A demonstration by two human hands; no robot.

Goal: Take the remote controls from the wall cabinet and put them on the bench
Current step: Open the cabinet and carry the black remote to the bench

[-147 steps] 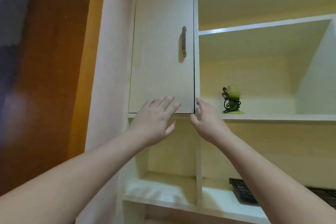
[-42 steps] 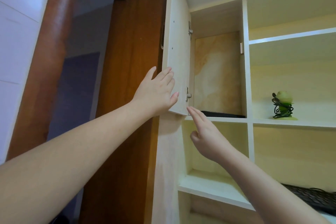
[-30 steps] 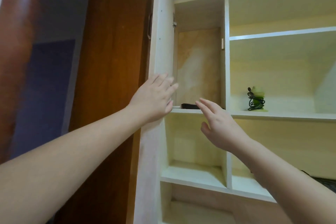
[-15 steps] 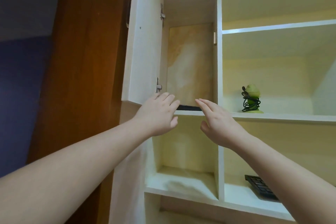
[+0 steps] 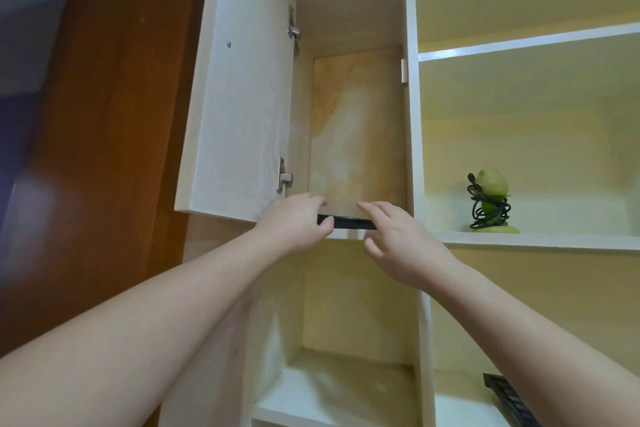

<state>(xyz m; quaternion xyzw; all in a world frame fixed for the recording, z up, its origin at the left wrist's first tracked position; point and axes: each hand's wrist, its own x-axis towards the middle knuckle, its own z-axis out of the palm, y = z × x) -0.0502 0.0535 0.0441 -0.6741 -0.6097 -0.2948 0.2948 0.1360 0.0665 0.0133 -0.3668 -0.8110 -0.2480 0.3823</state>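
A flat black remote control [image 5: 349, 222] lies at the front edge of the wall cabinet's [image 5: 356, 135] floor, seen edge-on from below. My left hand [image 5: 294, 224] is at its left end, fingers curled over the top and thumb against its front. My right hand [image 5: 394, 241] covers its right end, fingers spread above it and thumb below the shelf edge. Whether more remotes lie behind is hidden. The bench is out of view.
The cabinet door [image 5: 239, 97] stands swung out to the left, above my left forearm. A green ornament wound with black cable [image 5: 490, 204] sits on the open shelf to the right. A black keyboard [image 5: 509, 400] lies on the lower shelf. Brown door frame [image 5: 114, 149] at left.
The door went from shut to fully open. Over the last second both hands rose from in front of the shelf edge to the black remote, and my left hand closed on its end.
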